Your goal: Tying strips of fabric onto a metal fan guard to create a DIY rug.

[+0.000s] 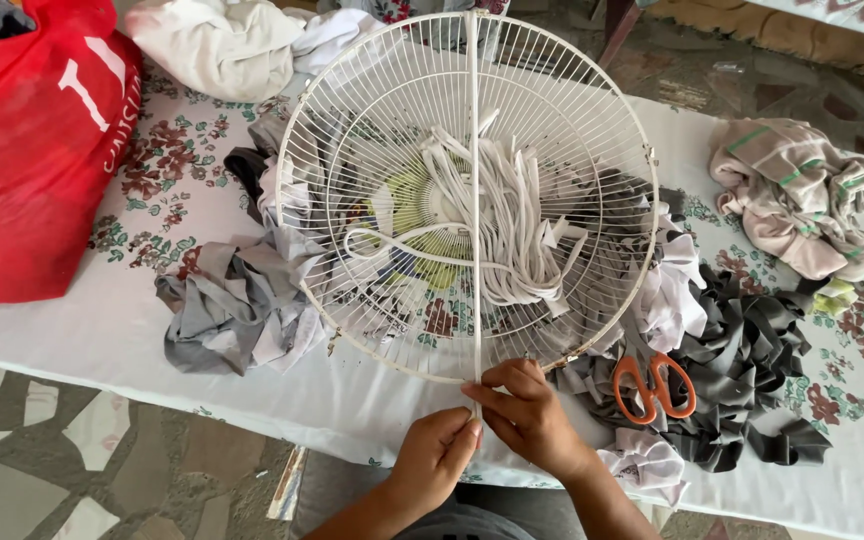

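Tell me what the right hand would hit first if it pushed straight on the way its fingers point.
Likely the left hand: the right hand points left and slightly toward the person, fingertips already almost touching it at the white strip.

White floral-printed tablecloth [152,330] covers the table. Grey stone-patterned floor [52,460] lies below. Worn concrete ground [712,70] extends beyond the table. Daylight is even.

fan guard [572,150]: round white wire grille, laid flat on the table over cloth scraps | white strip [474,200]: stretched taut straight across the guard's middle, from far rim to near rim, its near end pinched at the rim by both hands
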